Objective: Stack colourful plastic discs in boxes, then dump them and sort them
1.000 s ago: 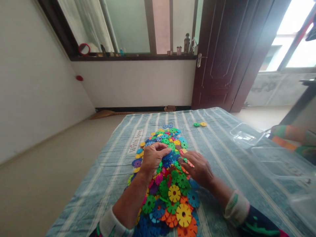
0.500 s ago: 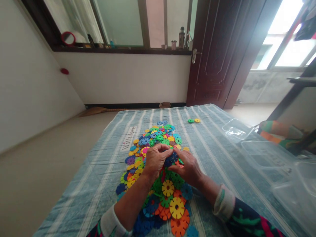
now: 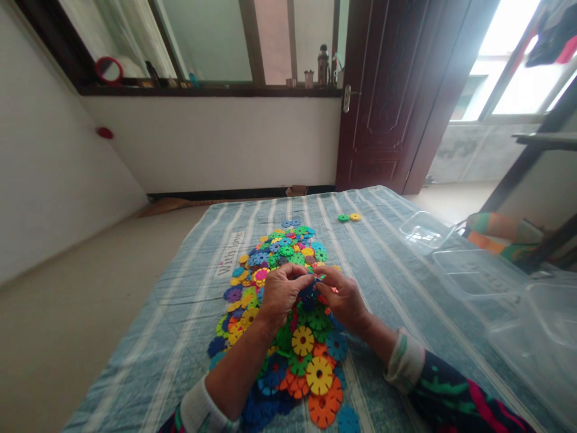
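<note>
A heap of colourful notched plastic discs (image 3: 302,341), shaped like flowers, lies on the striped cloth. Above its middle, my left hand (image 3: 283,291) is closed in a pinch, thumb against forefinger. My right hand (image 3: 343,300) meets it from the right, fingertips also pinched and nearly touching the left ones. Whatever small piece sits between the fingertips is mostly hidden by them. Just under the fingers shows a dark blue disc (image 3: 309,292); whether it is held or lies on the heap I cannot tell. Larger yellow discs (image 3: 320,375) and orange discs (image 3: 323,410) lie nearest me.
Beyond the heap lie a joined pair of blue discs (image 3: 291,223) and a green disc (image 3: 343,218) beside a yellow one (image 3: 355,217). Clear plastic boxes (image 3: 480,273) stand along the right side. The striped cloth (image 3: 180,313) covers the surface.
My right thumb and fingers have closed together into a pinch; before, they were spread around the dark blue disc. My left hand keeps its pinch. The whole view has shifted slightly.
</note>
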Demonstrator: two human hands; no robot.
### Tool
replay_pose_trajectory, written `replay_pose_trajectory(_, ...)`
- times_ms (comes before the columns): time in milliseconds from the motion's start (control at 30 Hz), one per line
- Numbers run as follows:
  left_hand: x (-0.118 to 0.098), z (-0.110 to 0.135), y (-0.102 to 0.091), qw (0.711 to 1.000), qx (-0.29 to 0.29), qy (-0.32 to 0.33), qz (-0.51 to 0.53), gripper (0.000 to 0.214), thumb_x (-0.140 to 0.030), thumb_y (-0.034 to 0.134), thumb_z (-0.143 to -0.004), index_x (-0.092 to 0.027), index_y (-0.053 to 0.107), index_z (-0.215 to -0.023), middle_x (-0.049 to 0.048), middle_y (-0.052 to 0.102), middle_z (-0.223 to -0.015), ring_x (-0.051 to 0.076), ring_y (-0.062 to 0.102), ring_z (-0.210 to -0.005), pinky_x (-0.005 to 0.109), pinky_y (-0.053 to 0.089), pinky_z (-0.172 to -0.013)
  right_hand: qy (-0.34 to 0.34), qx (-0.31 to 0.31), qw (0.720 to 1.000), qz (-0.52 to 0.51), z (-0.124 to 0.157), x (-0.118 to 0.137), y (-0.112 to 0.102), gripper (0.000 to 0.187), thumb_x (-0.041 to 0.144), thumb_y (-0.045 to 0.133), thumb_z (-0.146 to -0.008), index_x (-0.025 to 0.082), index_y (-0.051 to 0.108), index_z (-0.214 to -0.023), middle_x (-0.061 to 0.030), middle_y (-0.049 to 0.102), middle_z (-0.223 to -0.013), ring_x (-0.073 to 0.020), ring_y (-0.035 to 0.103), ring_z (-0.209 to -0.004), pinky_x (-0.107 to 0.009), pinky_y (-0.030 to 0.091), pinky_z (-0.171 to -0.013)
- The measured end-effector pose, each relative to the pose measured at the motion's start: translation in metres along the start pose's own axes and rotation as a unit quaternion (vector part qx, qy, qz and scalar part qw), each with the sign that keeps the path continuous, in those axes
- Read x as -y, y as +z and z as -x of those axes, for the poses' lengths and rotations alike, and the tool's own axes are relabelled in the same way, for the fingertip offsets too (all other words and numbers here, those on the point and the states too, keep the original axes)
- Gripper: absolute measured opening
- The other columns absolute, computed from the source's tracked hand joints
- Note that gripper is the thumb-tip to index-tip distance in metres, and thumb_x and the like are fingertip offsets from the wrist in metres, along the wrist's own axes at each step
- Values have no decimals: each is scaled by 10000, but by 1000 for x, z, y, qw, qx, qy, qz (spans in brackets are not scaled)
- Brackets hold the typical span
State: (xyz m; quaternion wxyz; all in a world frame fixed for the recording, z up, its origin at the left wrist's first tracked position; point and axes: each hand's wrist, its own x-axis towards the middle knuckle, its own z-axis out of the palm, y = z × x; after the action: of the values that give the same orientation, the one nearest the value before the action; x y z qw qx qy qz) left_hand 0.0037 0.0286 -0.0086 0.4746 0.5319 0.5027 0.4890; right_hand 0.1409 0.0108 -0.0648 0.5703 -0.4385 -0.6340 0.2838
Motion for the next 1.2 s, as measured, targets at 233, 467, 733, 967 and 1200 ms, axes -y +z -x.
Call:
replay_pose_trajectory(233, 0, 0, 1, 999, 4, 9, 33, 205, -319, 778, -526, -182, 653, -613, -4, 680, -682, 143, 608, -634, 244, 481, -597, 58, -1, 993, -100, -3, 9, 0, 222, 250, 616, -763, 200, 638, -979, 77, 459, -547, -77, 387, -484, -206, 326, -465)
replay_pose_trajectory(467, 1, 7, 7, 999, -8, 25, 43, 164, -315, 750, -610, -181, 702, -692, 15, 717, -758, 160, 647, -723, 248, 496, -669, 90, 21, 976, -198, -3, 15, 3, 306, 263, 669, -729, 194, 625, -1023, 111, 344, -503, -54, 294, -448, -188, 232, -429)
replay_pose_trajectory(733, 2, 14, 14, 992, 24, 5, 121, 177, -215, 662, -650, -175, 658, -823, 42, 726, -895, 182, 651, -862, 261, 480, -752, 78, 70, 986, -133, 0, 20, 1, 407, 184, 641, -745, 220, 622, -1150, 85, 506, -544, -73, 436, -472, -186, 357, -450)
replay_pose_trajectory(967, 2, 15, 14, 992, 65, 21, 110, 214, -170, 600, -688, -177, 618, -901, 36, 705, -951, 176, 630, -910, 277, 468, -823, 47, 65, 981, -176, 1, 13, 5, 369, 168, 607, -765, 228, 634, -1128, -44, 676, -1138, -189, 649, -984, -306, 529, -813)
replay_pose_trajectory(1200, -4, 12, 8, 995, 69, -5, 69, 232, -306, 642, -721, -152, 666, -891, 34, 705, -825, 174, 648, -794, 265, 500, -722, 118, 26, 951, -286, -8, 14, -3, 321, 223, 695, -715, 198, 630, -1029, 7, 712, -789, -135, 658, -700, -244, 519, -630)
